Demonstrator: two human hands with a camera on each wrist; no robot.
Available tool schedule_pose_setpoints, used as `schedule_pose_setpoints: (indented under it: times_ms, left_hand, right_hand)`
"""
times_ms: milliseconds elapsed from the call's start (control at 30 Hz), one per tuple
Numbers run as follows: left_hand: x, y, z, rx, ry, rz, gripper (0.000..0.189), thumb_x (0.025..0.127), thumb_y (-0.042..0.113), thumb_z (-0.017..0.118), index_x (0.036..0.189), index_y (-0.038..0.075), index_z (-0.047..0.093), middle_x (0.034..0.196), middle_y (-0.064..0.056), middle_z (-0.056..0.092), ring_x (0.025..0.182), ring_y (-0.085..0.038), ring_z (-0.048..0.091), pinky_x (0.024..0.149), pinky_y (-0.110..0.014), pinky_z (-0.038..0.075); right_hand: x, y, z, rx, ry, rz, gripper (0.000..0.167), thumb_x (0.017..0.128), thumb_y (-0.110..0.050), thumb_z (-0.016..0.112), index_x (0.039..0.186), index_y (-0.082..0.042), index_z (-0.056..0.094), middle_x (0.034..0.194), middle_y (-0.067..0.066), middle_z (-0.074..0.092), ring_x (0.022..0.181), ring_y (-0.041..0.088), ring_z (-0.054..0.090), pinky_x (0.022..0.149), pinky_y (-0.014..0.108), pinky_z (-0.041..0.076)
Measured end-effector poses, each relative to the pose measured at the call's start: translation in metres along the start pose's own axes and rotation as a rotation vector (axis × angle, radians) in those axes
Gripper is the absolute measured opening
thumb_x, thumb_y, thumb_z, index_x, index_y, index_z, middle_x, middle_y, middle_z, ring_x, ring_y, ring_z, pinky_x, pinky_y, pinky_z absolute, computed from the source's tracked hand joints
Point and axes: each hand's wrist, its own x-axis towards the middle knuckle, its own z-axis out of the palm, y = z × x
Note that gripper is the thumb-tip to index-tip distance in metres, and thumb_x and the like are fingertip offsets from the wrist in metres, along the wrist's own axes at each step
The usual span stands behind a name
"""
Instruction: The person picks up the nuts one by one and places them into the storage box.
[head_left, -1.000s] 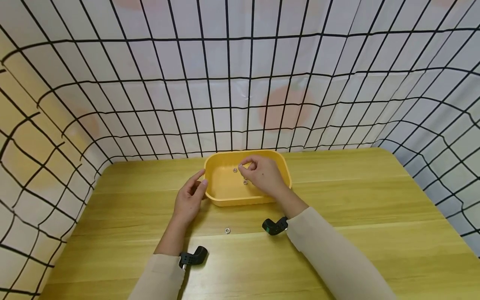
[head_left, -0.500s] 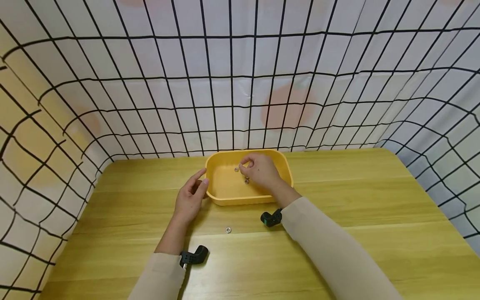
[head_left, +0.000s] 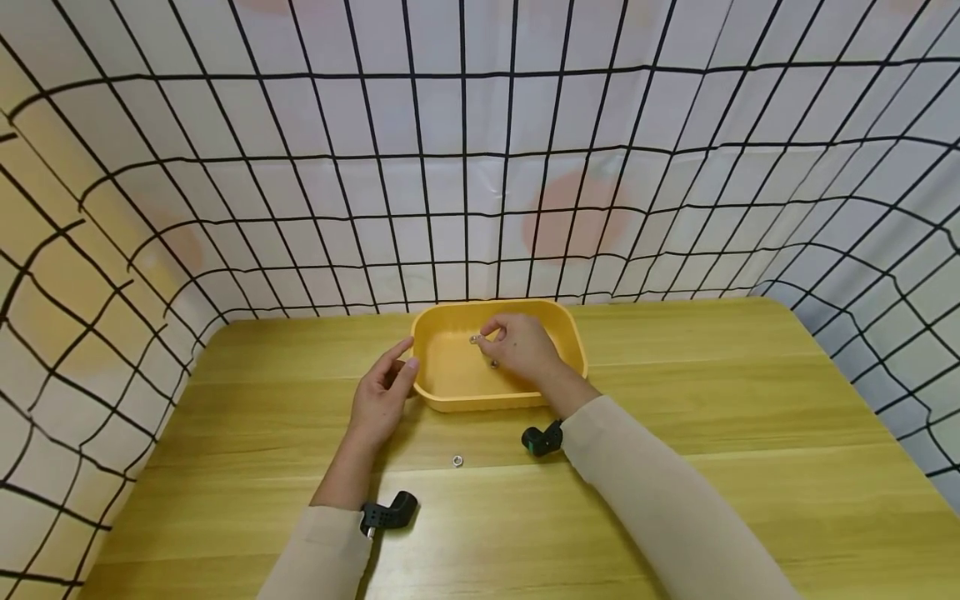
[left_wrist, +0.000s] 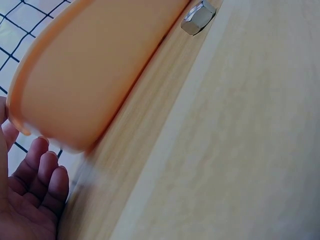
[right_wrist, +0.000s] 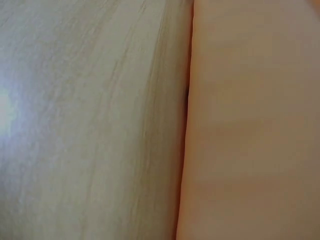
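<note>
A yellow plastic tray (head_left: 457, 405) stands near the back of the table. My left hand (head_left: 378, 404) rests its index finger and thumb against the tray's left end; in the left wrist view its other fingers (left_wrist: 47, 172) curl loosely beside the tray wall. My right hand (head_left: 521, 346) reaches over the tray's right half, thumb and index finger pinching a small metal nut (head_left: 481, 337), mostly hidden by the fingertips. Just left of them a nut (head_left: 473, 339) lies on the tray floor, and another nut (head_left: 493, 364) sits below the hand.
One hex nut (head_left: 457, 461) lies on the wooden table (head_left: 712, 400) in front of the tray. Black wire mesh (head_left: 487, 158) rises behind the table and along both sides. The right wrist view shows only the tray wall (right_wrist: 255, 125) and tabletop.
My right hand dips slightly lower into the tray, its fingertips now right beside the left nut in the tray. The left hand and the tray stay in place.
</note>
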Motion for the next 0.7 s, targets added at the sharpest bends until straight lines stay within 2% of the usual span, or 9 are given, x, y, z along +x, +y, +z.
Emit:
schedule_pose_setpoints:
  times_ms: [433,700]
  left_hand:
    - [-0.002,-0.0012,0.0003,-0.006,0.013,0.015,0.042,0.104,0.04,0.059,0.145,0.031,0.058,0.104,-0.008,0.062,0.089,-0.021,0.06,0.077,-0.023,0.05]
    - [-0.0011,-0.001,0.0001,0.007,0.005,0.02,0.044,0.105,0.038,0.058,0.147,0.027,0.056,0.104,-0.006,0.063,0.087,-0.016,0.058,0.077,-0.022,0.049]
  right_hand:
    - [-0.0013,-0.0007,0.0007,0.001,0.0,0.011,0.025,0.092,-0.033,0.076,0.106,-0.013,0.074,0.081,0.002,0.068,0.065,0.015,0.057,0.061,0.027,0.043]
    - [-0.0016,-0.0038,-0.0012,0.022,0.01,0.021,0.024,0.093,-0.033,0.075,0.109,-0.015,0.073,0.079,0.001,0.067,0.061,0.015,0.056,0.058,0.027,0.041]
